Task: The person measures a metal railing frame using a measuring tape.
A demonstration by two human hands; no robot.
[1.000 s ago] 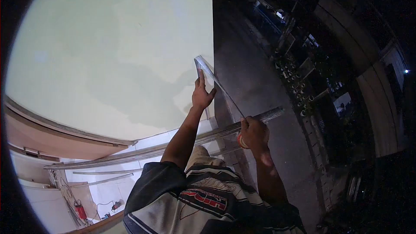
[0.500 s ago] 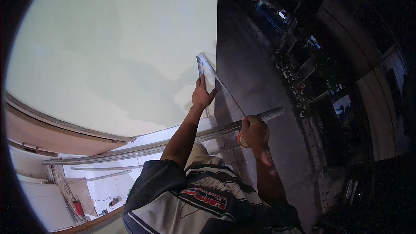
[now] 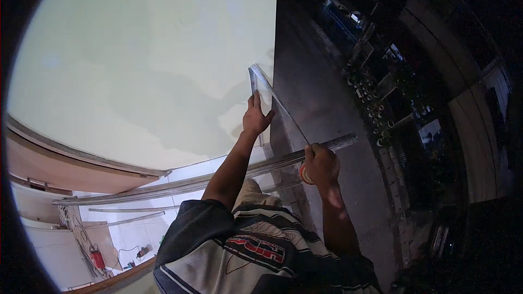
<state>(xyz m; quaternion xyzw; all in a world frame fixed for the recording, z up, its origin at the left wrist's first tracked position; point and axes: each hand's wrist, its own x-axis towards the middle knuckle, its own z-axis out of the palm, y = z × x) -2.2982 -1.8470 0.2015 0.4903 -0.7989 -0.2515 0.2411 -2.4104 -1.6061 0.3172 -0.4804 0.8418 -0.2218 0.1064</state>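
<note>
My left hand (image 3: pixel 256 119) lies with its fingers stretched upward against a large pale panel (image 3: pixel 136 49), close to its straight right edge, thumb held apart. At its fingertips is the end stretch of a tape measure's blade (image 3: pixel 253 80). From there the blade rises, bends sharply over and slopes down to the right. Its other end reaches my right hand (image 3: pixel 322 164), which is closed around the round tape measure case (image 3: pixel 306 173) with red and yellow on its face. Most of the case is hidden by the hand.
Long narrow bars (image 3: pixel 180 185) run crosswise in front of my body, below both hands. A red tool-like object (image 3: pixel 96 257) and cables are at the lower left. Dark paved ground (image 3: pixel 310 76) extends right of the panel, with potted plants (image 3: pixel 376 111) beyond it.
My left hand and the bend of the tape blade appear very slightly farther up and right, as does the panel's edge. The right hand stays closed on the tape measure.
</note>
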